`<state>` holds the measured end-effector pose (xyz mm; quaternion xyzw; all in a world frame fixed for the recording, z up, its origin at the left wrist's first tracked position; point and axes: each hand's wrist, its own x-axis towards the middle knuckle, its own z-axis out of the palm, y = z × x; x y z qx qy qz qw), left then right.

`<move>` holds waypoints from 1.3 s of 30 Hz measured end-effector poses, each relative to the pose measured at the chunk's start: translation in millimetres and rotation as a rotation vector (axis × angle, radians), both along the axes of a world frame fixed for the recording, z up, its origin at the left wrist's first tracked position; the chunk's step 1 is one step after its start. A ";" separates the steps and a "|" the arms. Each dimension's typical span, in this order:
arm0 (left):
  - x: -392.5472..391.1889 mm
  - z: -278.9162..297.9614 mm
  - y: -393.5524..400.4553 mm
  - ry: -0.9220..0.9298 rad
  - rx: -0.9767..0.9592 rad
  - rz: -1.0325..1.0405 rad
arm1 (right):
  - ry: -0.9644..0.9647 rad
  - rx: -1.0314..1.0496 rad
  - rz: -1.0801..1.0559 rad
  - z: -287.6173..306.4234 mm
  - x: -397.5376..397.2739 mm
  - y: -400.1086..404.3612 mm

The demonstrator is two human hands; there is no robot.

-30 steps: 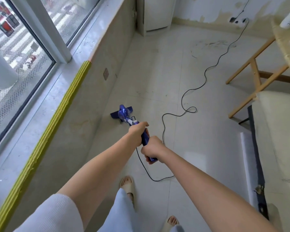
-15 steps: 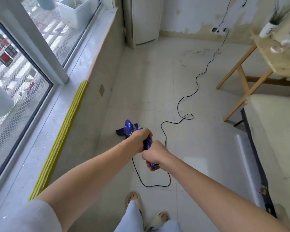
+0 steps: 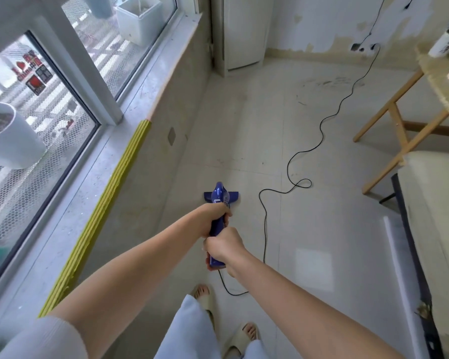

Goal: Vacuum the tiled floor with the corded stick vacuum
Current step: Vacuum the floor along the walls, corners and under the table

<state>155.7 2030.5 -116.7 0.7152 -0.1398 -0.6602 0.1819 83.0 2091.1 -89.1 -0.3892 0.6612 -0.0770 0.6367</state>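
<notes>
Grip: the left hand and the right hand are both clamped on the blue vacuum, left hand ahead of the right along the handle.
Vacuum head: flat on the tiled floor, just beyond the grip and near the wall under the window.
Cord: leaves the handle below the grip, loops to the right, then runs far ahead to a wall socket.
Progress: early to middle, as a guess.
Left to do: scuffs and specks show on the tiles well ahead of the grip; that stretch looks untouched.
</notes>
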 end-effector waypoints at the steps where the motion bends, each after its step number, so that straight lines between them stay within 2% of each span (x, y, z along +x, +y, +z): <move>1: -2.0 -2.3 -3.5 -0.001 0.001 0.002 | 0.012 0.003 0.002 -2.4 -1.5 -3.0; 11: 10.5 -36.3 -107.9 0.006 -0.065 0.031 | 0.114 -0.019 0.018 -28.5 14.1 -103.7; 27: 115.0 -72.3 -306.9 -0.078 -0.105 -0.059 | 0.135 -0.009 -0.005 -60.5 122.4 -300.5; 32: 121.7 -86.1 -328.7 -0.067 -0.117 -0.038 | 0.129 0.013 -0.009 -72.3 128.7 -321.8; 39: 113.4 -89.0 -306.3 -0.077 -0.095 -0.041 | 0.081 0.018 -0.038 -65.8 118.4 -292.6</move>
